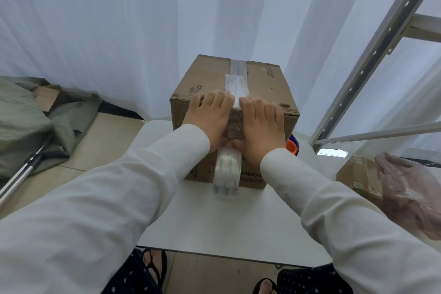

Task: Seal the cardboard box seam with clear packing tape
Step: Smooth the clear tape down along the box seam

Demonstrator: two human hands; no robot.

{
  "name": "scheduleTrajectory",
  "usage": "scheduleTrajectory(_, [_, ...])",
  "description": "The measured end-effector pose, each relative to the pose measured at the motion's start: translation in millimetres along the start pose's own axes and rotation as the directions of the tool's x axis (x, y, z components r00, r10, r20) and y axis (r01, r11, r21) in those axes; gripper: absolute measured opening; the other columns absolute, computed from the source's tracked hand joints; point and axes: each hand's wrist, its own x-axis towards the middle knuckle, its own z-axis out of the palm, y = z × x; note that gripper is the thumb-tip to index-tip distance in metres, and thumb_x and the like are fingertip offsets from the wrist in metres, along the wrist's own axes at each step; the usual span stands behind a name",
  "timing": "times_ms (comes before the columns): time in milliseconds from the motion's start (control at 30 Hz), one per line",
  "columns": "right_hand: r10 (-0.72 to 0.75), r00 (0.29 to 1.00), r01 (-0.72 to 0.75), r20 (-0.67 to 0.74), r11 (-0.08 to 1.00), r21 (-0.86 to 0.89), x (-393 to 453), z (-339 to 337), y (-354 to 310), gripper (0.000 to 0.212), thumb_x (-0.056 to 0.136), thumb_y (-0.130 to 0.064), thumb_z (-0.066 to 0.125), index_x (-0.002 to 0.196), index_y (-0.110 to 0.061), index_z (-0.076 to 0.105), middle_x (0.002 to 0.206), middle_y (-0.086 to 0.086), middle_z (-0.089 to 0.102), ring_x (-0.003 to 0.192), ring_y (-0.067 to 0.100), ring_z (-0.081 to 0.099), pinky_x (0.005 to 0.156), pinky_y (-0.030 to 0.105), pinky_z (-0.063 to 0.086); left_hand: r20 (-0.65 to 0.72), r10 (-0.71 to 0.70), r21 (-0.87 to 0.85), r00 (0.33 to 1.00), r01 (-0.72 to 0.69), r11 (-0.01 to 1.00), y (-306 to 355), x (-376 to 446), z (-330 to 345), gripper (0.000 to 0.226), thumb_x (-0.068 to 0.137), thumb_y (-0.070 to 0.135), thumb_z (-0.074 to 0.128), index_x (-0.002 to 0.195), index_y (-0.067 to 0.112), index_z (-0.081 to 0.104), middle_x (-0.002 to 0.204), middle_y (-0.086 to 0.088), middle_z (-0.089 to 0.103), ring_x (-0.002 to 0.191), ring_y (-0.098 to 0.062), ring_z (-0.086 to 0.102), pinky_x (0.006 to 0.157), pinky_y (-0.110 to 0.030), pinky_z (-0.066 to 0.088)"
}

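A brown cardboard box [262, 83] stands on a white table [191, 222]. A strip of clear packing tape [236, 81] runs along the seam on its top, from the far edge to the near edge. My left hand [210, 114] and my right hand [262, 122] lie flat side by side over the near top edge, fingers on the top, either side of the strip. Both thumbs rest on the front face. The tape roll [228, 174] hangs below them against the front face, its lower end at the table.
An orange and blue object [293, 145] peeks out behind the box's right side. A second cardboard box [358, 174] under a pink plastic bag [410, 193] sits at the right. A metal rack [372, 55] rises on the right; green cloth [23, 122] and metal poles [21, 172] lie on the floor at left.
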Motion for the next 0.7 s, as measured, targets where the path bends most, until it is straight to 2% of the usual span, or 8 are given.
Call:
scheduleTrajectory(167, [0.029, 1.000, -0.029, 0.005, 0.999, -0.038, 1, 2, -4, 0.083, 0.075, -0.046, 0.067, 0.138, -0.018, 0.021, 0.139, 0.007, 0.030, 0.130, 0.027, 0.026, 0.112, 0.041, 0.010, -0.025, -0.019, 0.074, 1.000, 0.021, 0.997, 2, -1, 6, 0.079, 0.080, 0.034, 0.060, 0.141, 0.011, 0.015, 0.149, -0.007, 0.022, 0.139, -0.024, 0.020, 0.109, -0.039, 0.020])
scheduleTrajectory(233, [0.038, 0.999, -0.037, 0.013, 0.997, -0.063, 2, 3, -5, 0.084, 0.077, -0.046, 0.066, 0.139, -0.017, 0.017, 0.141, 0.008, 0.027, 0.132, 0.028, 0.023, 0.113, 0.043, 0.008, -0.072, -0.033, 0.126, 0.997, 0.042, 0.991, 3, -3, 11, 0.082, 0.072, 0.037, 0.067, 0.135, 0.010, 0.022, 0.144, -0.008, 0.037, 0.133, -0.026, 0.035, 0.104, -0.040, 0.030])
scheduleTrajectory(300, [0.046, 0.999, -0.045, 0.012, 0.996, -0.075, 2, 4, -7, 0.083, 0.079, -0.044, 0.064, 0.137, -0.017, 0.011, 0.142, 0.008, 0.024, 0.134, 0.028, 0.021, 0.114, 0.043, 0.005, -0.138, -0.048, 0.141, 0.989, 0.068, 0.988, 1, -4, 17, 0.090, 0.055, 0.045, 0.077, 0.124, 0.010, 0.031, 0.127, -0.008, 0.057, 0.117, -0.026, 0.054, 0.094, -0.037, 0.042])
scheduleTrajectory(433, [0.065, 0.998, -0.066, -0.025, 0.997, -0.044, 0, 7, -10, 0.081, 0.078, -0.039, 0.066, 0.128, -0.020, 0.005, 0.142, 0.009, 0.026, 0.133, 0.028, 0.022, 0.113, 0.043, 0.007, -0.246, -0.014, 0.150, 0.969, 0.052, 0.987, 1, -4, 22, 0.089, 0.047, 0.043, 0.078, 0.118, 0.008, 0.038, 0.115, -0.009, 0.064, 0.105, -0.027, 0.061, 0.089, -0.036, 0.031])
scheduleTrajectory(533, [0.034, 0.999, -0.035, -0.015, 0.999, -0.034, -1, 5, -8, 0.083, 0.075, -0.042, 0.068, 0.137, -0.017, 0.017, 0.140, 0.008, 0.028, 0.131, 0.027, 0.024, 0.112, 0.041, 0.009, -0.220, -0.015, 0.121, 0.975, 0.042, 0.992, 0, -3, 20, 0.089, 0.053, 0.038, 0.077, 0.122, 0.010, 0.028, 0.123, -0.009, 0.058, 0.114, -0.028, 0.055, 0.094, -0.037, 0.028])
scheduleTrajectory(633, [-0.015, 1.000, 0.015, -0.003, 1.000, -0.015, -1, 1, -2, 0.085, 0.074, -0.046, 0.068, 0.139, -0.017, 0.021, 0.140, 0.007, 0.029, 0.130, 0.026, 0.025, 0.110, 0.038, 0.012, -0.116, 0.033, 0.045, 0.993, -0.028, 0.999, -2, -2, 18, 0.086, 0.073, 0.043, 0.065, 0.125, 0.019, 0.001, 0.146, -0.008, 0.030, 0.136, -0.027, 0.026, 0.107, -0.038, 0.017])
scheduleTrajectory(700, [-0.033, 0.999, 0.033, -0.001, 0.999, -0.027, -1, 1, 1, 0.086, 0.074, -0.048, 0.068, 0.138, -0.017, 0.021, 0.139, 0.007, 0.030, 0.129, 0.027, 0.027, 0.109, 0.038, 0.014, -0.108, 0.034, 0.020, 0.994, -0.032, 0.999, -2, -3, 16, 0.085, 0.076, 0.046, 0.061, 0.125, 0.020, -0.004, 0.149, -0.008, 0.022, 0.138, -0.027, 0.019, 0.110, -0.039, 0.014])
